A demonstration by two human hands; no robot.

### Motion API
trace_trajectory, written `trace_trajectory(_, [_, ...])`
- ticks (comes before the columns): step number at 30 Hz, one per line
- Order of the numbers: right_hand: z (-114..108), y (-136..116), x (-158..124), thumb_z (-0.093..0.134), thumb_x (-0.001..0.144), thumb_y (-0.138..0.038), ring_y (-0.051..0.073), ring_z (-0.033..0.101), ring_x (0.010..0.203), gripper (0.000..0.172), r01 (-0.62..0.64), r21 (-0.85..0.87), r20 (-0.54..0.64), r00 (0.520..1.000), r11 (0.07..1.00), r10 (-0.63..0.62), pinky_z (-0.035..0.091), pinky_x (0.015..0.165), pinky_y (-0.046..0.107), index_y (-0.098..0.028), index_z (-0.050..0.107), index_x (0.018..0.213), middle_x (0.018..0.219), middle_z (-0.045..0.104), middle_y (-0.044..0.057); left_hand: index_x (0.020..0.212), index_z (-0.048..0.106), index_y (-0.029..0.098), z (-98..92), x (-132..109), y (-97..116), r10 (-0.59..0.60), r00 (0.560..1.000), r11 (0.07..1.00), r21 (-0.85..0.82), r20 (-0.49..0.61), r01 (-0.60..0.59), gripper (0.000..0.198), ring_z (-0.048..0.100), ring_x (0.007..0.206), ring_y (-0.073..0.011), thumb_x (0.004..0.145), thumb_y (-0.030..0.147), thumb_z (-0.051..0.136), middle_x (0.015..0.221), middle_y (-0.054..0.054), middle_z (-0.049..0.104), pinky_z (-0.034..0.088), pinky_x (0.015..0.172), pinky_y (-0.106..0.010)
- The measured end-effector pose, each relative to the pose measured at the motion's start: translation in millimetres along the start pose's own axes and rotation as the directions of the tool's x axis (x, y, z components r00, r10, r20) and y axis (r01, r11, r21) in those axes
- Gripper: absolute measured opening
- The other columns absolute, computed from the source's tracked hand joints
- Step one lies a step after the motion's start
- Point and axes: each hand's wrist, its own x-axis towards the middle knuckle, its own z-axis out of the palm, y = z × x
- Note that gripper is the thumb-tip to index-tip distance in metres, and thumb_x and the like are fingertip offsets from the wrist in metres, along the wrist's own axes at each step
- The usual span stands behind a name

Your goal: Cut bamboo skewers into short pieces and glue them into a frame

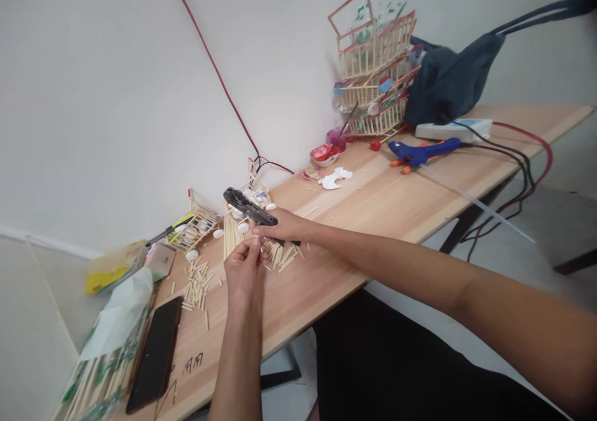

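Note:
My right hand (pixel 286 227) is wrapped round a black pliers-like hand tool (pixel 252 207), whose long dark body points up and to the left. Close below it, my left hand (pixel 245 262) has thumb and fingers pinched together near the tool. Something small and pale shows at those fingertips, too small to name. Under and behind both hands lie short cut wooden sticks (pixel 284 256) and a bundle of longer sticks (pixel 232 237). A small stick-built cart with white round wheels (pixel 254 191) stands just beyond the tool, partly hidden by it.
Another stick cart (pixel 196 222) and loose stick pieces (pixel 198 287) lie left, with a phone (pixel 156 352) and packaged sticks (pixel 109 352) nearer. At the right are stacked stick carts (pixel 377 66), a red paint bowl (pixel 325 153), a blue glue gun (pixel 422 152), a power strip (pixel 452 129) and a dark bag (pixel 452 79).

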Motion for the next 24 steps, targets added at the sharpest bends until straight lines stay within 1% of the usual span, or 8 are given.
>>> trace_trajectory(5, [1, 6, 3, 0.059, 0.08, -0.031, 0.012, 0.059, 0.075, 0.02, 0.059, 0.037, -0.07, 0.996, 0.998, -0.056, 0.043, 0.065, 0.019, -0.016, 0.065, 0.091, 0.08, 0.066, 0.001, 0.076, 0.068, 0.012, -10.4, 8, 3, -0.024, 1.0, 0.998, 0.056, 0.018, 0.023, 0.034, 0.052, 0.056, -0.0089, 0.063, 0.043, 0.077, 0.066, -0.002, 0.062, 0.041, 0.054, -0.022])
trace_trajectory(8, [-1, 8, 6, 0.058, 0.081, -0.034, 0.01, 0.058, 0.064, 0.02, 0.025, 0.104, -0.161, 0.987, 0.994, -0.008, 0.043, 0.057, 0.018, -0.016, 0.063, 0.09, 0.072, 0.063, -0.001, 0.086, 0.069, 0.014, -38.2, 19, 9, 0.093, 0.989, 0.926, 0.376, -0.116, -0.043, 0.038, 0.055, 0.06, -0.0127, 0.068, 0.047, 0.068, 0.077, -0.005, 0.066, 0.042, 0.055, -0.024])
trace_trajectory(9, [-3, 7, 7, 0.058, 0.081, -0.035, 0.01, 0.056, 0.058, 0.021, -0.004, 0.145, -0.187, 0.982, 0.989, 0.032, 0.042, 0.053, 0.018, -0.016, 0.062, 0.09, 0.068, 0.061, -0.001, 0.087, 0.069, 0.015, -49.2, 22, 11, 0.191, 0.964, 0.846, 0.529, -0.185, -0.066, 0.036, 0.055, 0.061, -0.0139, 0.069, 0.045, 0.067, 0.078, -0.005, 0.066, 0.042, 0.055, -0.025])
trace_trajectory(11, [-6, 7, 9, 0.058, 0.082, -0.033, 0.009, 0.055, 0.052, 0.019, -0.067, 0.226, -0.217, 0.969, 0.972, 0.117, 0.042, 0.048, 0.018, -0.016, 0.061, 0.089, 0.063, 0.058, -0.001, 0.085, 0.068, 0.016, -68.5, 26, 14, 0.293, 0.922, 0.613, 0.79, -0.254, 0.023, 0.029, 0.057, 0.063, -0.0172, 0.069, 0.04, 0.064, 0.075, -0.004, 0.066, 0.043, 0.059, -0.029])
trace_trajectory(13, [-7, 6, 10, 0.058, 0.081, -0.031, 0.009, 0.055, 0.05, 0.017, -0.098, 0.268, -0.223, 0.962, 0.958, 0.16, 0.043, 0.047, 0.018, -0.016, 0.061, 0.087, 0.062, 0.058, -0.001, 0.082, 0.068, 0.017, -80.1, 25, 16, 0.278, 0.926, 0.418, 0.9, -0.256, 0.123, 0.026, 0.059, 0.066, -0.0204, 0.069, 0.039, 0.063, 0.072, -0.004, 0.066, 0.043, 0.064, -0.032])
trace_trajectory(15, [-7, 5, 10, 0.059, 0.081, -0.03, 0.009, 0.055, 0.05, 0.016, -0.083, 0.26, -0.215, 0.966, 0.962, 0.141, 0.045, 0.048, 0.018, -0.015, 0.061, 0.085, 0.062, 0.058, -0.001, 0.083, 0.067, 0.017, -83.6, 21, 14, 0.229, 0.943, 0.308, 0.937, -0.243, 0.167, 0.026, 0.061, 0.069, -0.023, 0.071, 0.039, 0.061, 0.072, -0.005, 0.067, 0.043, 0.066, -0.034])
trace_trajectory(19, [-3, 7, 8, 0.058, 0.082, -0.03, 0.008, 0.054, 0.05, 0.015, -0.04, 0.185, -0.211, 0.974, 0.982, 0.08, 0.043, 0.048, 0.017, -0.016, 0.061, 0.086, 0.06, 0.058, -0.002, 0.089, 0.066, 0.016, -80.7, 16, 8, 0.221, 0.953, 0.245, 0.958, -0.207, 0.152, 0.024, 0.063, 0.074, -0.0244, 0.074, 0.033, 0.056, 0.075, -0.007, 0.069, 0.043, 0.07, -0.035])
trace_trajectory(24, [-3, 7, 7, 0.058, 0.082, -0.033, 0.008, 0.055, 0.051, 0.018, -0.067, 0.123, -0.212, 0.973, 0.99, 0.093, 0.043, 0.05, 0.017, -0.015, 0.061, 0.084, 0.062, 0.059, -0.001, 0.081, 0.067, 0.017, -81.8, 18, 9, 0.238, 0.939, 0.292, 0.941, -0.247, 0.173, 0.019, 0.064, 0.073, -0.024, 0.071, 0.03, 0.058, 0.074, -0.007, 0.07, 0.044, 0.068, -0.033])
